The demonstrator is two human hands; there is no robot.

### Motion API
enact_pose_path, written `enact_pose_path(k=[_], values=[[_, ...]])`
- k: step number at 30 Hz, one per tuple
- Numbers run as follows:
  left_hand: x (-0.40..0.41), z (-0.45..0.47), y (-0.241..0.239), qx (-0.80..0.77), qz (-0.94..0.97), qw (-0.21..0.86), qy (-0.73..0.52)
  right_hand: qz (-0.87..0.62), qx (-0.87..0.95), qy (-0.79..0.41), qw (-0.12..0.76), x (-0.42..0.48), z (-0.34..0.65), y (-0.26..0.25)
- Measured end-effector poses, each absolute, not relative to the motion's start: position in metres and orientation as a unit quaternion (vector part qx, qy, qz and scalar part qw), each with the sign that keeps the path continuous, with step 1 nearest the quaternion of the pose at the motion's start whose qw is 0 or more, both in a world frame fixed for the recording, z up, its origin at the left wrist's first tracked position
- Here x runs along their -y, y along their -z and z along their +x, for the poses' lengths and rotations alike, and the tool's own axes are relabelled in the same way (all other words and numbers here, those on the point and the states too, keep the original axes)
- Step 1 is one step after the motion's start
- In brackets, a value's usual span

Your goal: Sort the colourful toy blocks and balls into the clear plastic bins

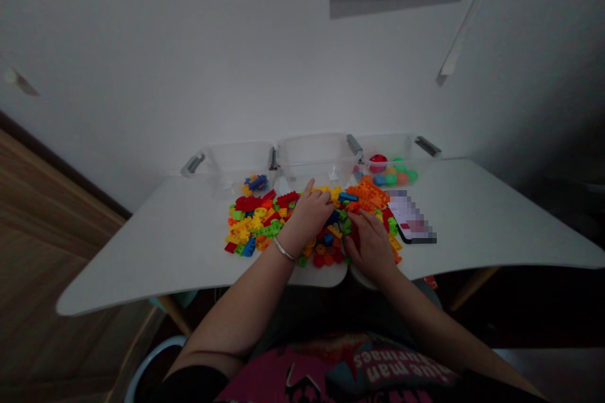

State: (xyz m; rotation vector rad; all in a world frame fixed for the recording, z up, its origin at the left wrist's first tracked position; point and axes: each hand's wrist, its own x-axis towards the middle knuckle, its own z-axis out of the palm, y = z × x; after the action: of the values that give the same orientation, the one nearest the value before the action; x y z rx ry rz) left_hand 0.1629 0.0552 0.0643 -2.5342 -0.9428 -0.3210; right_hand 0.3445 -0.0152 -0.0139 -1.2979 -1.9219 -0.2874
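A heap of small plastic building bricks (258, 220) in red, yellow, orange, green and blue lies on the white table (155, 245). My left hand (309, 214), a bangle on its wrist, rests on the middle of the heap with fingers curled and the index finger pointing forward; what it grips is hidden. My right hand (371, 242) lies flat on the bricks at the right side of the heap, fingers stretched toward the left.
Three clear plastic bins stand at the wall: the left bin (236, 164) holds a few bricks, the middle bin (314, 154) looks bare, the right bin (401, 148) holds coloured balls. A phone (411, 220) lies right of the heap.
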Motion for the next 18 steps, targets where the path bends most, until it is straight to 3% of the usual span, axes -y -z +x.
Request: enact_pose_path(k=[13, 18], values=[[-0.047, 0.152, -0.067, 0.471, -0.848, 0.024, 0.24, -0.52, 0.751, 0.112, 0.391, 0.017, 0.343, 0.012], [-0.053, 0.143, -0.065, 0.507, -0.813, 0.005, 0.285, -0.518, 0.748, 0.123, 0.395, 0.018, 0.345, 0.01]])
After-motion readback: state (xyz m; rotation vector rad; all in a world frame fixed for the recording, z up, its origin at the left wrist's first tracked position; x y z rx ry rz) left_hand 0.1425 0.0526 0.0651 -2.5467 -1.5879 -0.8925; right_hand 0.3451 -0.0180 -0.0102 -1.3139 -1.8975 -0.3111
